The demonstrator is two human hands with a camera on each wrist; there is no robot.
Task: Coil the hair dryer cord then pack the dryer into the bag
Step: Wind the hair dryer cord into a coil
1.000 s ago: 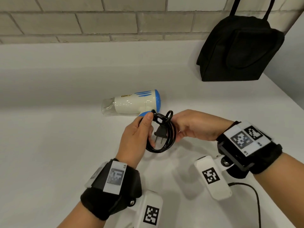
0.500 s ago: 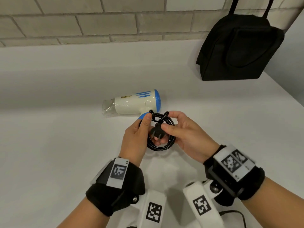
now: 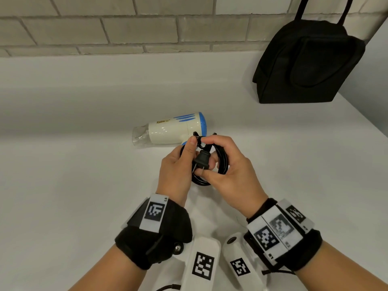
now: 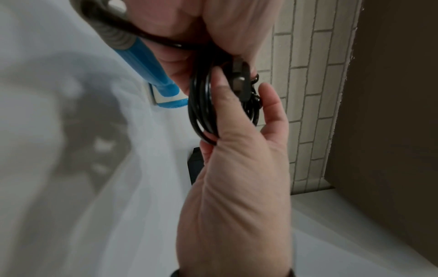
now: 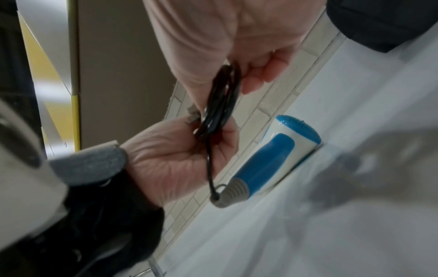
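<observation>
The white and blue hair dryer (image 3: 172,129) lies on its side on the white counter (image 3: 73,185), nozzle to the left. Its black cord (image 3: 222,164) is wound into a small coil held just above the counter in front of the dryer's handle (image 5: 263,165). My left hand (image 3: 184,156) pinches the coil's left side, thumb on top. My right hand (image 3: 210,159) curls round the right side, its fingers around the black plug (image 3: 201,162), whose prongs point down and left. The cord's short free end runs to the handle's grey strain relief (image 5: 227,196).
A black bag (image 3: 308,64) with two straps stands at the back right against the brick-tile wall (image 3: 126,30). The counter's right edge (image 3: 367,127) runs diagonally beside the bag. Bare counter lies to the left and in front of the hands.
My right hand has swung round from the coil's right side toward me and closed its fingers over the coil and plug. The plug has tilted. The dryer and bag stay put.
</observation>
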